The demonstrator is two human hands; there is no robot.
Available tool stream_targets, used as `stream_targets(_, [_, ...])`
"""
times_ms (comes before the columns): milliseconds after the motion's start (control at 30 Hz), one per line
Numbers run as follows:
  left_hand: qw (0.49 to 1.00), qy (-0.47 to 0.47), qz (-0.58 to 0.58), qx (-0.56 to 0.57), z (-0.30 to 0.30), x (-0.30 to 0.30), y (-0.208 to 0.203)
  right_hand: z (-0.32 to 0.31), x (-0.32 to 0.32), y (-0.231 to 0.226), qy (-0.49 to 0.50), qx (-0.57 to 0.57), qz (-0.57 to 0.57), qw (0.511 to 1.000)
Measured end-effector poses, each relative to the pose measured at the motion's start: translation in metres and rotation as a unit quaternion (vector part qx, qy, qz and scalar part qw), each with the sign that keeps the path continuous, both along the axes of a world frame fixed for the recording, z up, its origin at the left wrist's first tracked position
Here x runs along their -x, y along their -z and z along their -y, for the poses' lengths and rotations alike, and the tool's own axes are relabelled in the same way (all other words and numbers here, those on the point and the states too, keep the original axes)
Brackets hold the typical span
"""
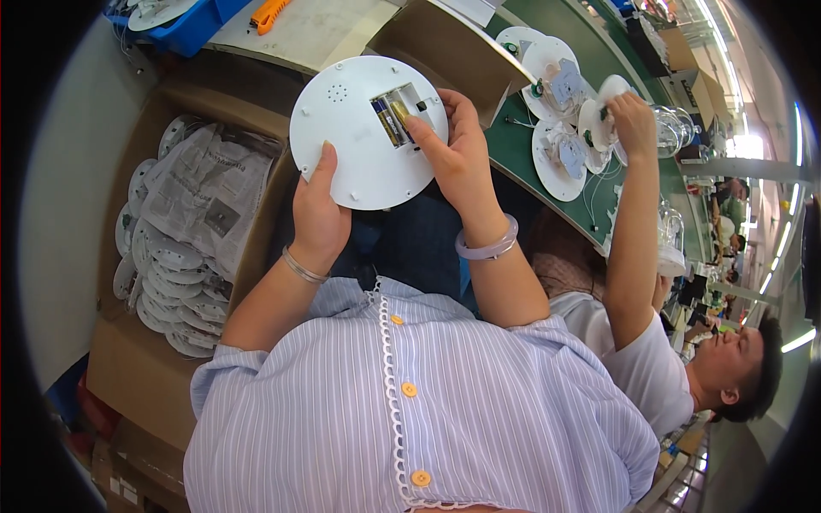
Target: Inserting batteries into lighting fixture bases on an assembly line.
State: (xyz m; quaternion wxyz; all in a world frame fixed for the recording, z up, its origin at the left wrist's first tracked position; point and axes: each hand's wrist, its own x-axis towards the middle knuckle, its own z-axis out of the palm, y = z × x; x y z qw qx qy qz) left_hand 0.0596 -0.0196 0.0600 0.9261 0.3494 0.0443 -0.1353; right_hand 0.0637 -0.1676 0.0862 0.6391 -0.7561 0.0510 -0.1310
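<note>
A white round plastic disc (355, 162) is held up in front of me, its flat side facing me. Small pegs stand near its rim, and a cluster of little holes shows at upper left. In its open battery compartment (416, 92) lie batteries (385, 121), dark with gold ends. My left hand (321, 209) is closed on the disc's lower left edge, thumb on top and fingers hidden behind. My right hand (462, 154) grips the right edge, its thumb pressing at the batteries while the other fingers wrap behind the rim.
To the left stands a carton (137, 350) with stacked discs (171, 278) and crumpled newspaper (205, 184). A blue bin (192, 34) and an orange cutter knife (267, 15) are at the far left, a cardboard box (428, 43) ahead. On the right, a co-worker's hand (633, 124) reaches over the green table (522, 154).
</note>
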Motion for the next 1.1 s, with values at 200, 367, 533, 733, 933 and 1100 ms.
stream_targets(200, [1.000, 0.001, -0.003, -0.003, 0.001, 0.007, 0.003, -0.005, -0.001, -0.015, -0.012, -0.116, -0.066, 0.991])
stream_targets(367, [1.000, -0.005, 0.020, -0.007, -0.005, 0.008, 0.005, -0.009, 0.000, -0.013, -0.019, -0.133, -0.057, 0.989])
stream_targets(533, [0.999, -0.018, 0.029, -0.009, -0.006, 0.008, 0.002, -0.014, -0.003, -0.008, -0.006, -0.079, -0.023, 0.997])
stream_targets(733, [0.999, -0.015, 0.045, 0.019, -0.010, 0.014, 0.009, -0.017, -0.002, -0.020, -0.041, -0.136, -0.076, 0.987])
stream_targets(933, [0.997, -0.019, 0.067, -0.022, -0.015, 0.011, 0.011, -0.020, -0.001, -0.015, -0.052, -0.161, -0.064, 0.984])
stream_targets(1100, [0.997, -0.062, 0.050, -0.014, -0.018, -0.005, 0.001, -0.011, -0.018, -0.009, -0.007, 0.050, 0.006, 0.999])
